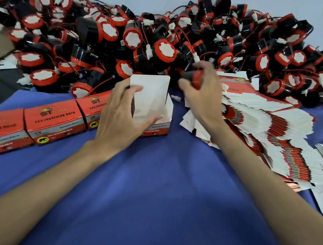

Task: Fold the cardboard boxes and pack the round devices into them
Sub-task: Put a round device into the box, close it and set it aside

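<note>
In the head view, the left hand [126, 111] holds the open red and white cardboard box [154, 109], which stands on the blue cloth counter [150, 190]. Its fingers are curled around the left edge of the upright white flap and the thumb presses on the face of the flap.

The right hand [203, 95] has its grip closed around one round red and black device [197, 80], just to the right of the box and a little higher than its mouth. The device is blurred; its red rim seems to point down toward the box, so I judge that a short move to the left and down will bring it in.

Closed red printed boxes [54, 120] stand in a row at the left. A fanned stack of flat unfolded boxes [274, 133] lies at the right, and a large heap of round devices [165, 33] lies behind.
</note>
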{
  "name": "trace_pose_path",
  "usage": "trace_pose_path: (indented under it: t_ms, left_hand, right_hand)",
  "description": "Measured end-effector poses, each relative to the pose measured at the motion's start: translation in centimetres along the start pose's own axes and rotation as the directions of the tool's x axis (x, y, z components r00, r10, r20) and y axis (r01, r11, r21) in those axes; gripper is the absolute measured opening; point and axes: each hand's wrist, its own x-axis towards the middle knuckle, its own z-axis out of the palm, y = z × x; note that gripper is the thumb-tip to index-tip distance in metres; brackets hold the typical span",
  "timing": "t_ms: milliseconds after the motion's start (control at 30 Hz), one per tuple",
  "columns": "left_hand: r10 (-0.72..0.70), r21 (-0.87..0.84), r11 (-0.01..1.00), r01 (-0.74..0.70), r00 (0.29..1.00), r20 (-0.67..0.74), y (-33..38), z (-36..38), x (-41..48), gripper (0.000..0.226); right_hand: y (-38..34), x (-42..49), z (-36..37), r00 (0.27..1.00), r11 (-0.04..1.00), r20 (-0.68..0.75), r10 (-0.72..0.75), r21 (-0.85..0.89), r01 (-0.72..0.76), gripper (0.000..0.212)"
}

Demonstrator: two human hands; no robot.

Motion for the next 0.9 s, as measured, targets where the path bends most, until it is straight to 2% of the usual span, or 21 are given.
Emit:
trace_pose_path:
  t_ms: [33, 67, 100, 167, 200, 267, 300, 367, 433, 500, 567, 633, 667, 733, 833, 900]
  left_hand:
    - [0.001, 0.017, 1.0, -0.001, 1.0, 0.006, 0.1, 0.0, 0.0, 0.072]
    - [0.012, 0.041, 0.999, -0.013, 1.0, 0.015, 0.3, -0.1, 0.0, 0.072]
    - [0.034, 0.062, 0.997, -0.036, 0.999, 0.032, 0.4, -0.1, 0.0, 0.071]
    - [0.069, 0.064, 0.995, -0.075, 0.994, 0.089, 0.6, 0.0, -0.2, 0.071]
    - [0.081, 0.047, 0.995, -0.086, 0.991, 0.111, 0.7, 0.0, -0.3, 0.072]
    - [0.15, 0.015, 0.988, -0.151, 0.986, 0.077, 0.9, -0.3, -0.4, 0.071]
    - [0.217, 0.005, 0.976, -0.217, 0.976, 0.009, 1.1, -0.5, -0.4, 0.065]
    - [0.38, -0.031, 0.921, -0.388, 0.915, -0.136, 1.6, -1.0, -0.4, 0.045]
    - [0.491, -0.094, 0.859, -0.503, 0.862, -0.127, 2.4, -1.1, -0.9, 0.034]
    - [0.465, -0.14, 0.878, -0.457, 0.885, 0.031, 3.5, -0.8, -1.9, 0.042]
    - [0.364, -0.2, 0.926, -0.322, 0.9, 0.238, 4.2, -0.4, -2.7, 0.059]
    - [0.301, -0.359, 0.92, -0.155, 0.868, 0.395, 4.3, -0.1, -2.9, 0.068]
    - [0.297, -0.423, 0.9, -0.103, 0.857, 0.422, 4.2, -0.2, -2.8, 0.067]
    - [0.291, -0.491, 0.868, -0.077, 0.879, 0.377, 3.8, -0.3, -2.7, 0.061]
    - [0.25, -0.615, 0.789, 0.004, 0.911, 0.327, 3.5, -0.6, -2.4, 0.046]
    - [0.217, -0.687, 0.721, 0.091, 0.912, 0.348, 3.3, -0.6, -2.3, 0.046]
  right_hand:
    - [-0.4, -0.9, -1.2, 0.997, 0.989, -0.032, 0.063, 0.137, -0.058, 0.039]
    - [-0.7, -2.0, -2.4, 0.995, 0.978, -0.036, 0.096, 0.192, -0.087, 0.038]
    - [-1.0, -3.3, -3.2, 0.995, 0.982, -0.006, 0.096, 0.161, -0.094, 0.039]
    - [-0.6, -6.4, -4.0, 0.989, 0.995, 0.113, 0.092, -0.039, -0.088, 0.054]
    - [-0.3, -7.9, -4.1, 0.984, 0.988, 0.162, 0.069, -0.148, -0.044, 0.064]
    - [0.1, -10.5, -3.8, 0.968, 0.947, 0.234, -0.088, -0.282, 0.154, 0.073]
    - [0.3, -11.2, -3.6, 0.947, 0.922, 0.271, -0.171, -0.294, 0.251, 0.072]
    - [0.4, -11.4, -3.6, 0.914, 0.894, 0.304, -0.267, -0.276, 0.353, 0.069]
    - [0.6, -11.0, -3.8, 0.912, 0.883, 0.268, -0.311, -0.273, 0.381, 0.066]
    - [0.7, -10.9, -3.9, 0.902, 0.872, 0.196, -0.385, -0.245, 0.425, 0.06]
    - [0.8, -11.0, -3.9, 0.882, 0.865, 0.148, -0.448, -0.175, 0.469, 0.056]
    - [0.8, -11.0, -4.1, 0.861, 0.862, 0.165, -0.481, -0.09, 0.498, 0.058]
    - [0.9, -11.0, -4.2, 0.849, 0.861, 0.192, -0.492, -0.041, 0.508, 0.059]
    - [1.0, -10.8, -4.6, 0.848, 0.877, 0.239, -0.473, 0.04, 0.478, 0.063]
    - [1.0, -10.3, -4.8, 0.91, 0.928, 0.203, -0.361, -0.023, 0.373, 0.067]
    - [1.1, -10.3, -4.7, 0.931, 0.938, 0.16, -0.329, -0.058, 0.342, 0.058]
